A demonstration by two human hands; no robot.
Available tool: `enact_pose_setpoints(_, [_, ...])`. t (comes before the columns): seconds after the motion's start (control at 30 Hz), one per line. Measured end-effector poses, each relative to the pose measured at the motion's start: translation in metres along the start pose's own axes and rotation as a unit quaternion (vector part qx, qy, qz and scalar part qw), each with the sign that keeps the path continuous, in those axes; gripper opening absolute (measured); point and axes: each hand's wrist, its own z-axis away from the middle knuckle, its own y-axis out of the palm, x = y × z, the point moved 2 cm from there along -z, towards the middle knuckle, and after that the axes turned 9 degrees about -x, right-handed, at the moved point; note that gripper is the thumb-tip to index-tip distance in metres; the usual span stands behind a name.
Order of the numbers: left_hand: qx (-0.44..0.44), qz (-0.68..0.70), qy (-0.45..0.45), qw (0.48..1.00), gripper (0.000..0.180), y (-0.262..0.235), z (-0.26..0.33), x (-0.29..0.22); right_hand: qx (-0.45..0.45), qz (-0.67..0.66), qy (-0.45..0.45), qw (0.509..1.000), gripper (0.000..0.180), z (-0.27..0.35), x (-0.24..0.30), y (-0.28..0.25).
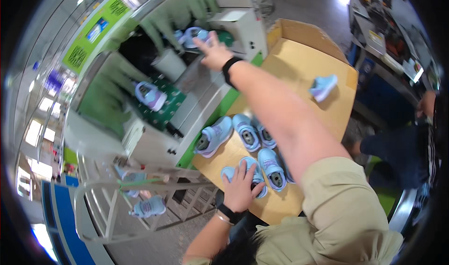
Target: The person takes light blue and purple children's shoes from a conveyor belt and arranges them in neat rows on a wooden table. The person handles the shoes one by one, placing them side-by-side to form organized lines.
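Observation:
My right hand (216,54) reaches across to the machine's opening, fingers apart and pointing at a light-blue shoe (195,36) just beyond them. Whether the fingertips touch that shoe cannot be made out. My left hand (239,188) lies with spread fingers over a blue shoe (255,172) on the cardboard sheet (266,211); another shoe (228,173) is partly hidden beside its fingers. Several more blue shoes stand close by, among them one (271,167) to the right and one (216,136) farther back. My right forearm hides part of this group.
Inside the machine (187,89), a blue and lilac shoe (150,96) sits on a green dotted bed behind fringe curtains. A lone shoe (322,87) stands on the cardboard's far right. Shoes rest on a metal rack (140,237) at lower left. Another person (397,148) is at right.

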Motion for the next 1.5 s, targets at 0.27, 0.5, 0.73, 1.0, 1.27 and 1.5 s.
enact_pose_setpoints(0.27, [-0.062,0.026,0.031,0.997,0.066,-0.004,0.004,0.007,-0.095,0.231,0.031,0.968,0.063,0.108,-0.107,-0.008])
enact_pose_setpoints(0.5, [-0.064,0.042,0.053,0.996,0.064,-0.002,-0.001,0.003,-0.236,0.332,0.131,0.904,0.094,0.272,-0.276,-0.139])
enact_pose_setpoints(0.73, [-0.060,0.052,0.035,0.996,0.062,0.004,0.002,0.008,-0.247,-0.029,0.197,0.948,0.082,0.397,-0.271,-0.160])
enact_pose_setpoints(1.0, [-0.072,0.049,0.022,0.996,0.060,0.011,0.004,0.010,-0.208,-0.154,0.194,0.946,0.071,0.470,-0.180,-0.114])
enact_pose_setpoints(1.27, [-0.077,0.061,-0.011,0.995,0.062,0.008,0.008,0.008,-0.221,-0.158,0.167,0.948,0.068,0.486,-0.126,-0.066])
enact_pose_setpoints(1.5, [-0.091,0.054,-0.019,0.994,0.064,0.012,0.010,0.007,-0.189,-0.066,0.132,0.971,0.070,0.491,-0.135,-0.073])
